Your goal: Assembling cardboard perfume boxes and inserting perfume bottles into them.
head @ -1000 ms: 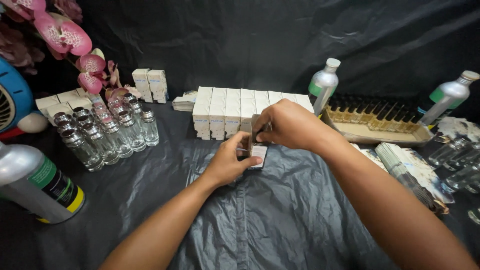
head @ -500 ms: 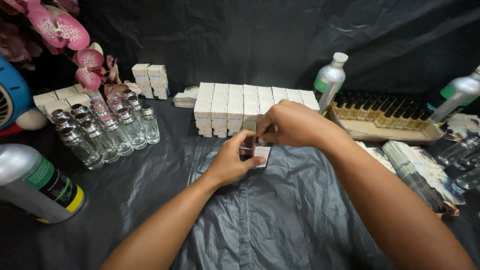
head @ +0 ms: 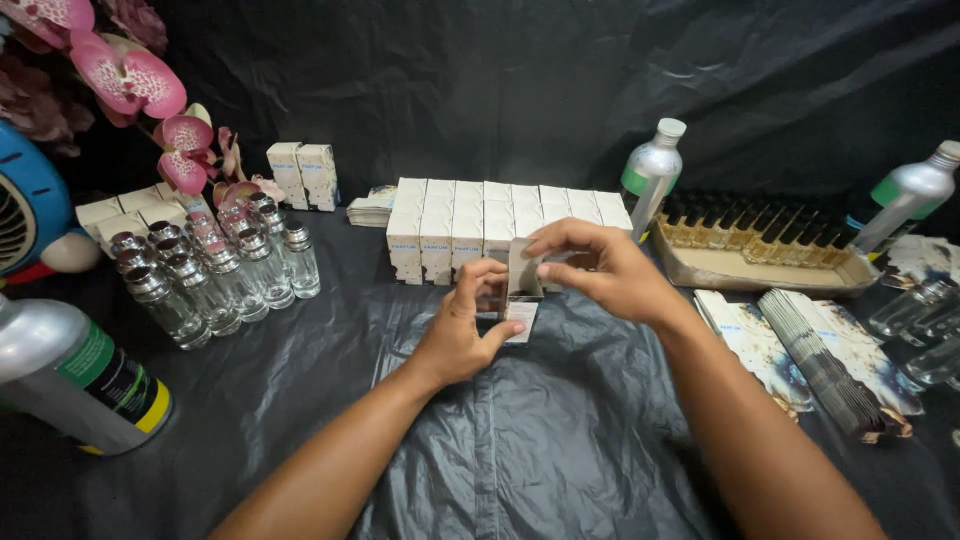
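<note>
We see the left hand (head: pixel 462 335) gripping a small white carton (head: pixel 520 300) from its side, while the right hand (head: pixel 600 270) pinches the carton's open top flap. The carton sits upright just above the black plastic sheet (head: pixel 520 440) covering the worktop, directly before a block of matching white boxes (head: pixel 470 225), with clear glass bottles (head: pixel 215 275) well off to the left.

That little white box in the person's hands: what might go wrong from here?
1. Both hands, left hand and right hand, work the small box by its thin open flap, which could crease or tear.
2. The right forearm lies close to the stack of flat cartons; a sweep might scatter them.
3. The row of finished white boxes stands just behind the hands, so a forward nudge could topple some.
</note>
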